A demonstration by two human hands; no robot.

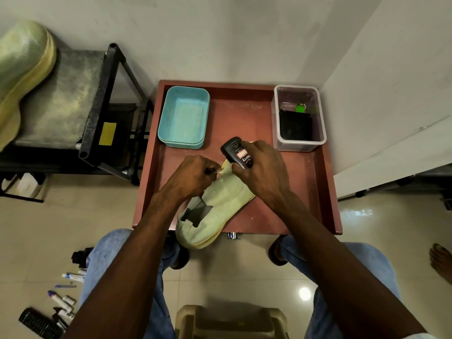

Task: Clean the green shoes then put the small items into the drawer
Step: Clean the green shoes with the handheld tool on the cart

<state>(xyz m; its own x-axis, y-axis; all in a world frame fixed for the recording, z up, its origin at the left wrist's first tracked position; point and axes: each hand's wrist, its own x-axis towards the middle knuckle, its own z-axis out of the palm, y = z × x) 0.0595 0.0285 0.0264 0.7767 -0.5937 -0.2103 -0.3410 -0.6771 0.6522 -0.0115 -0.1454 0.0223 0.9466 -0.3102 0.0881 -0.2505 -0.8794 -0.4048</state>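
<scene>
A light green shoe (220, 206) lies on the reddish-brown drawer (305, 182), heel hanging over the near edge. My left hand (195, 177) pinches the shoe's toe end. My right hand (261, 170) grips a black shoe-polish bottle (238, 152), tilted with its lower end against the toe. The second green shoe (22, 69) rests on a dark rack at the far left. Several markers and tubes (63, 297) and a black brush (36, 324) lie on the floor at the lower left.
In the drawer stand a blue tray (183, 118) at the back left and a clear box (298, 118) with a black item and a green tag at the back right. A black metal rack (97, 113) stands left. A stool (232, 321) sits between my knees. Another person's bare foot (441, 263) shows at right.
</scene>
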